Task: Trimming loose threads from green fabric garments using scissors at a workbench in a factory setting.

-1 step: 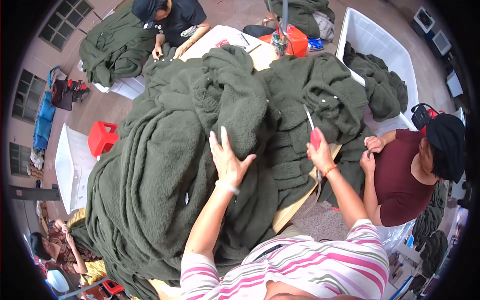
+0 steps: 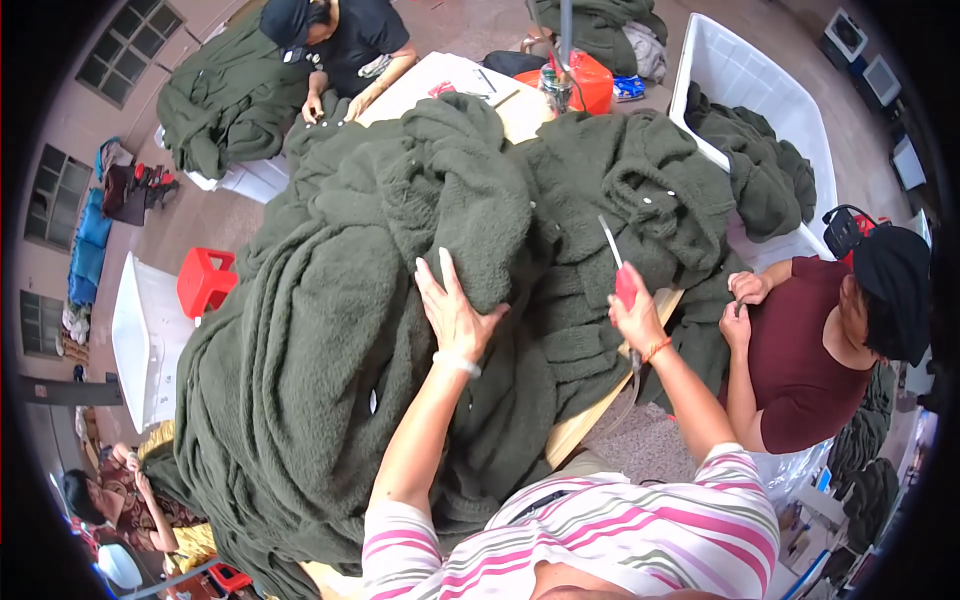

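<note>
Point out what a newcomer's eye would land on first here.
Most likely the huge heap of dark green fleecy fabric, which fills the middle of the view, with the person's left hand spread on it. Next comes the red-handled tool in the right hand, right of centre, its thin pale shaft standing out against the green. The bright red stool at left, near a white bin, also catches the eye.
</note>
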Motion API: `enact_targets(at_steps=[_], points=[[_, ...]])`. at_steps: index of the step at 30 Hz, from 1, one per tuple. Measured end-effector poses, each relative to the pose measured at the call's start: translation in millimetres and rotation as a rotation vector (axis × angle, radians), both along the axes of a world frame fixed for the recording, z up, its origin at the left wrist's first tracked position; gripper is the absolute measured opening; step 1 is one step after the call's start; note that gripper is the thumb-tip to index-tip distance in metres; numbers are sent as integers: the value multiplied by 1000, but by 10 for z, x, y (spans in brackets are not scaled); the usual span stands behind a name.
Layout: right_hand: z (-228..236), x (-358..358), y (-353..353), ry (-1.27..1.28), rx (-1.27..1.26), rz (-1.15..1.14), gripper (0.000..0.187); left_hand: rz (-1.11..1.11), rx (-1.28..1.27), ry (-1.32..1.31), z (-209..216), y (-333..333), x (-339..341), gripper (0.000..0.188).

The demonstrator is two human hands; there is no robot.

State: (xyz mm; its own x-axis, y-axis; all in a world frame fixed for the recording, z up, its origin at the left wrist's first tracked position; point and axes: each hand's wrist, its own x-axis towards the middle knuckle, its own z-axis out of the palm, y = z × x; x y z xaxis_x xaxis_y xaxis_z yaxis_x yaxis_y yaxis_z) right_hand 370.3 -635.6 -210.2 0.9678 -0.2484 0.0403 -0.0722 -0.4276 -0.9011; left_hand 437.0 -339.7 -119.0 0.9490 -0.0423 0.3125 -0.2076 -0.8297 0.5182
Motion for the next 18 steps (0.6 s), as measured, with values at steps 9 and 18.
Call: enact_targets(at_steps=[9, 18], points=[[547, 109, 113, 81, -204, 127, 57, 182, -725, 86, -726, 722, 992, 33], [361, 1500, 351, 407, -237, 145, 53, 280, -705, 97, -622, 1002, 1691, 96]])
